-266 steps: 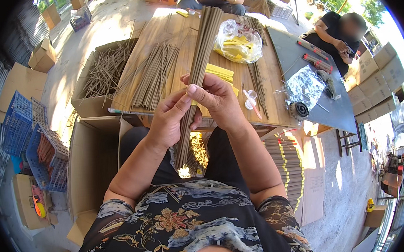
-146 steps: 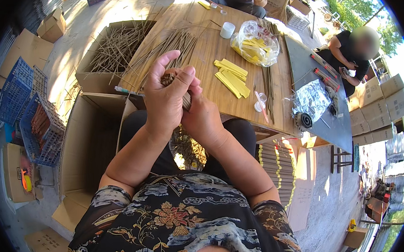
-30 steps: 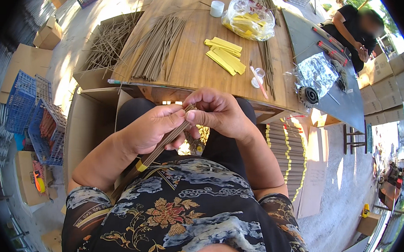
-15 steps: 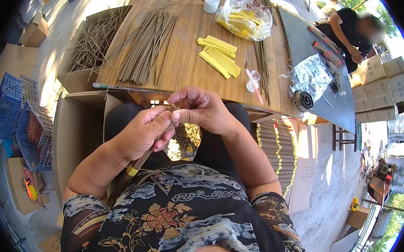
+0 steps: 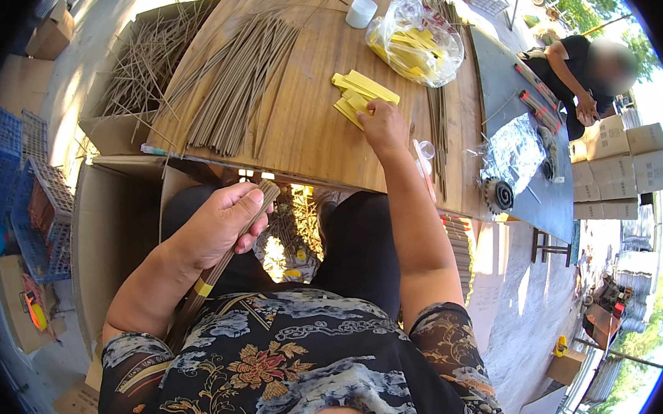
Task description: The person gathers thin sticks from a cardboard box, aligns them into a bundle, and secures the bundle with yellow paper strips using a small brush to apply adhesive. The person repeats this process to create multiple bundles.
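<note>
My left hand [image 5: 232, 220] is closed around a bundle of thin brown incense sticks [image 5: 228, 260] above my lap. The bundle slants down toward my left side, and a yellow band [image 5: 203, 288] wraps it below the hand. My right hand [image 5: 384, 129] reaches over the wooden table, its fingers pinched on a yellow paper strip in a small pile of yellow paper strips [image 5: 368, 86]. The fingers cover part of the pile. Loose incense sticks [image 5: 242, 86] lie spread on the table to the left.
A clear plastic bag of yellow strips [image 5: 416, 43] and a white cup [image 5: 361, 12] stand farther back. Cardboard boxes [image 5: 117, 222] flank the table on the left. Banded bundles [image 5: 458, 243] lie at right. Another person [image 5: 568, 75] sits beyond the grey table.
My right hand has left the bundle's top end and moved forward and right to the yellow strips. The left hand keeps its hold on the bundle, now slightly lower.
</note>
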A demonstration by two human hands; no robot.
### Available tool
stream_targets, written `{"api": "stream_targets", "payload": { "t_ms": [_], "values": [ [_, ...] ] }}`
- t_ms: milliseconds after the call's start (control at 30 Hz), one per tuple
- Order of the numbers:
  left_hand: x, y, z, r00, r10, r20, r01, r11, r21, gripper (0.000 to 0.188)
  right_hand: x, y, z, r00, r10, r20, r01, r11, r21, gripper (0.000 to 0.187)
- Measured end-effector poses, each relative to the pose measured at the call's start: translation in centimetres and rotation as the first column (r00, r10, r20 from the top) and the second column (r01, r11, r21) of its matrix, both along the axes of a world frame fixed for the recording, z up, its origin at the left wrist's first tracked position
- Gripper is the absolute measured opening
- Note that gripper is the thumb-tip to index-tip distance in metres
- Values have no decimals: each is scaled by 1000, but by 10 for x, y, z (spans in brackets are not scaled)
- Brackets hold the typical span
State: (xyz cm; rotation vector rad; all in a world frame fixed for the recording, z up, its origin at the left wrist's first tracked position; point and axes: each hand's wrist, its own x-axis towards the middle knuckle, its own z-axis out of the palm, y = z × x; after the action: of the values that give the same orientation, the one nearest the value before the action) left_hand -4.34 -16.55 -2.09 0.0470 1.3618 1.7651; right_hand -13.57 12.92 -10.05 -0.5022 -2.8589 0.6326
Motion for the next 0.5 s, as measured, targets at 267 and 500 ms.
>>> {"api": "stream_targets", "payload": {
  "t_ms": [267, 500],
  "values": [
    [-3, 3, 1, 999, -26, 29, 25, 999, 37, 27, -7, 12, -13, 979, 154, -129, -135, 979, 151, 18],
    [0, 2, 5, 999, -36, 5, 36, 999, 30, 27, -17, 16, -11, 960, 214, -180, -162, 950, 268, 18]
  ]
}}
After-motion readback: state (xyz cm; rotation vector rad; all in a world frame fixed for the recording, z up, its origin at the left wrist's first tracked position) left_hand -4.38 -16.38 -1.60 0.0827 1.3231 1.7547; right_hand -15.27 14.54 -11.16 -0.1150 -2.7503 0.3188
